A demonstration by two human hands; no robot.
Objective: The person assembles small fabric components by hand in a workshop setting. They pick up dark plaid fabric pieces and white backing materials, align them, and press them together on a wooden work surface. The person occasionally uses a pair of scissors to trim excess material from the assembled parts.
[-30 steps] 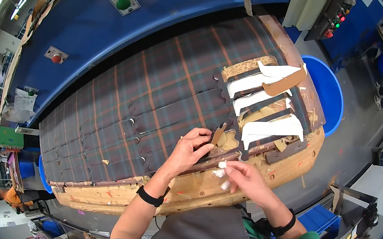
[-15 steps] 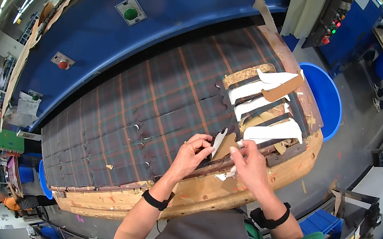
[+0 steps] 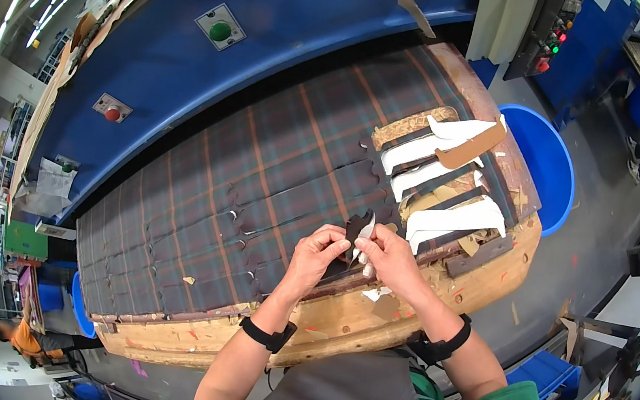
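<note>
Plaid fabric spread across wooden bench, left hand and right hand pinching one dark cut piece above near edge, white pieces toward right end.

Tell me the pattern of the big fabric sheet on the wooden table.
Dark plaid fabric sheet, grey-green with orange-red lines; the head view shows it.
</note>
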